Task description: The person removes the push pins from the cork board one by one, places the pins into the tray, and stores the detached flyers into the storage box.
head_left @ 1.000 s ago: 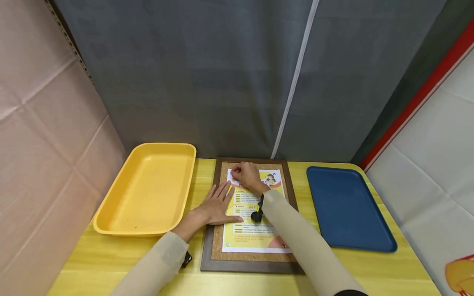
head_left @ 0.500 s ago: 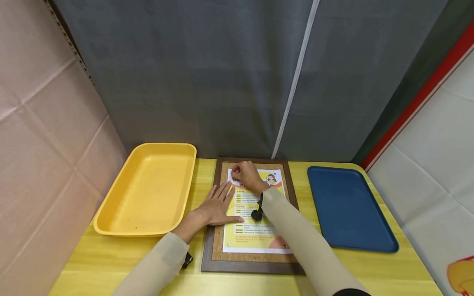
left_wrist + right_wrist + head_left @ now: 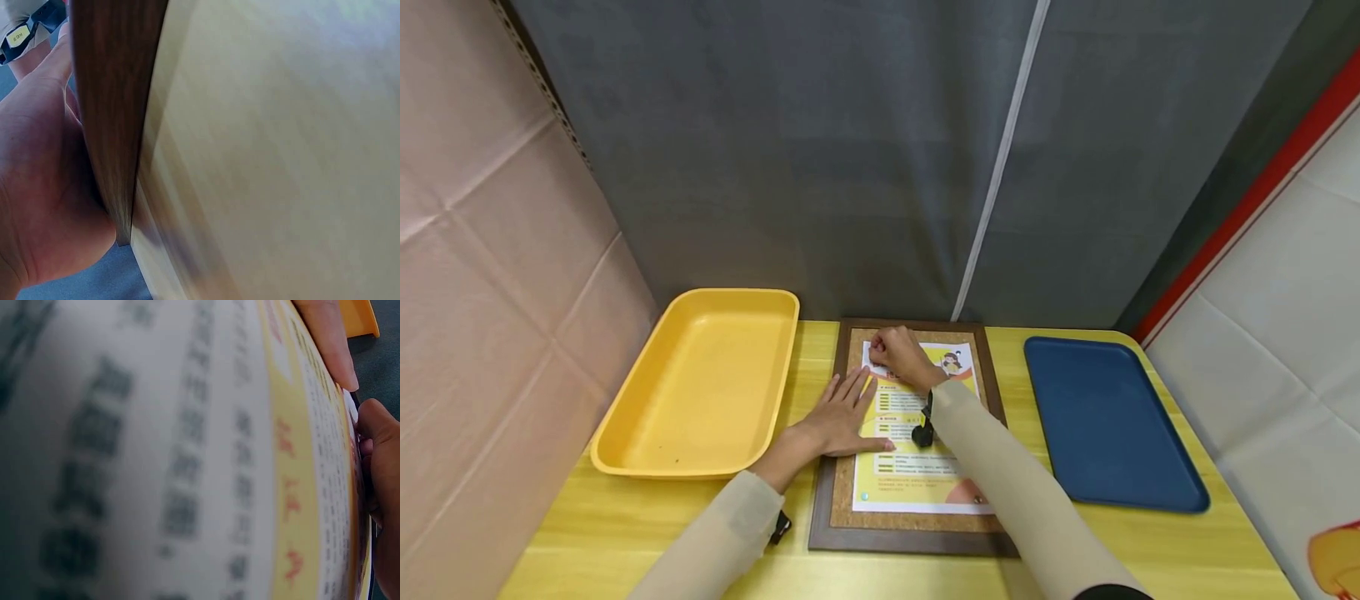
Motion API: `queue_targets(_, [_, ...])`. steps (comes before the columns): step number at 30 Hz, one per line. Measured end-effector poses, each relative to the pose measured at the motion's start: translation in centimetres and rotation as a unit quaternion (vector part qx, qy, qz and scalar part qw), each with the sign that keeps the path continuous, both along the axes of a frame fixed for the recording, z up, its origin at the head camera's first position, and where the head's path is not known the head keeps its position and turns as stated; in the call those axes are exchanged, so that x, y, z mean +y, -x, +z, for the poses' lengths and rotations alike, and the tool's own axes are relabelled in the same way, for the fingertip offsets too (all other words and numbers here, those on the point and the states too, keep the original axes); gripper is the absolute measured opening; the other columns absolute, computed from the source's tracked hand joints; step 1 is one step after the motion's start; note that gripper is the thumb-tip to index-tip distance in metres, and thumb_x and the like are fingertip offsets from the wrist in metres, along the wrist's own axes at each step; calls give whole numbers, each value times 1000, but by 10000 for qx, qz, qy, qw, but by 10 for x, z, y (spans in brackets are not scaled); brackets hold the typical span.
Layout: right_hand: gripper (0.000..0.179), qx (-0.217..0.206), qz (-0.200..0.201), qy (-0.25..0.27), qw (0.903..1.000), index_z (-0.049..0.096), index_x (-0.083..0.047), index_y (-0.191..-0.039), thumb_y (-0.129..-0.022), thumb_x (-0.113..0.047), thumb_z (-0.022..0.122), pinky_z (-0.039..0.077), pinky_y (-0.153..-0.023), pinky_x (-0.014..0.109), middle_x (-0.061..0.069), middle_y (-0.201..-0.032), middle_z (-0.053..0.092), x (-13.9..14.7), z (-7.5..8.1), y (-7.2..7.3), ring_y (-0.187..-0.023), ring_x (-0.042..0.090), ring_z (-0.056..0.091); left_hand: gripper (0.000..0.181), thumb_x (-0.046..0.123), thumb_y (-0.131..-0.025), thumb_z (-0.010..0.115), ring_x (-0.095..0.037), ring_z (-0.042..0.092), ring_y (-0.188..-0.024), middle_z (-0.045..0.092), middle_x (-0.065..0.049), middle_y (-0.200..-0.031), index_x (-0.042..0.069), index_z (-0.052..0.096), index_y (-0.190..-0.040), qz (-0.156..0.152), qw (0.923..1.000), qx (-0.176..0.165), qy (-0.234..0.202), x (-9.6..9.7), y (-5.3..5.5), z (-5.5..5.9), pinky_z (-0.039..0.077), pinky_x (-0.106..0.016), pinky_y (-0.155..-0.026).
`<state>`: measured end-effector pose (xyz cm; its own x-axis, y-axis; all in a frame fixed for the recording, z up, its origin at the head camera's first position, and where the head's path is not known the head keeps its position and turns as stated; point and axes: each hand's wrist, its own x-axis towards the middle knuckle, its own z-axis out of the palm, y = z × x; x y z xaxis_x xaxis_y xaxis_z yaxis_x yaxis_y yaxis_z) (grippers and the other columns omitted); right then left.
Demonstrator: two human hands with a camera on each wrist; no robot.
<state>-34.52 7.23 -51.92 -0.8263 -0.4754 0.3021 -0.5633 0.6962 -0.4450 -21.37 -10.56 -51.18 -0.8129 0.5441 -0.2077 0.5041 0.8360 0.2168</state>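
A yellow and white printed poster (image 3: 917, 493) lies on a cork board (image 3: 917, 522) with a brown wooden frame (image 3: 910, 541). Across the poster's left edge my left hand (image 3: 837, 421) rests flat, fingers spread; the left wrist view has its palm (image 3: 53, 169) against the frame's side (image 3: 115, 87). My right hand (image 3: 901, 357) is at the poster's upper left corner, thumb and fingertips pinched together. What they pinch is hidden, and I cannot tell its kind. A small dark spot (image 3: 978, 500) shows near the lower right corner. In the right wrist view, the poster (image 3: 219, 456) fills most of the picture.
To the left stands a deep yellow tray (image 3: 700, 383) with a few tiny dark specks in it. A flat blue tray (image 3: 1116, 425) lies to the right. Behind the yellow table (image 3: 700, 533) hangs a dark grey cloth (image 3: 805, 167).
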Motion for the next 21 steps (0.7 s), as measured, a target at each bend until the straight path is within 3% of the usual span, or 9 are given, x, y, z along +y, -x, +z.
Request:
queue_targets(13, [4,128,113,-21,9999,76,-4,-90,-89,-7,73,43,-60,25,-2,-71,64,4,0,0,-63,9,53,119,85,-93,48,-32,-5,-165,-6,-15,-178,7,4,-171,30,10000,-3,94,3,-3,9,-1,-57,-131])
queue_targets(21, [7,-101,179,248,9995,78,-4,-95,-93,-9,74,51,-67,27,1,-81,72,5,2,0,-68,10,59,124,92,-89,43,-34,-6,-165,-6,-18,-178,6,5,-171,22,9998,-70,-161,-2,-1,2,-3,-58,-130])
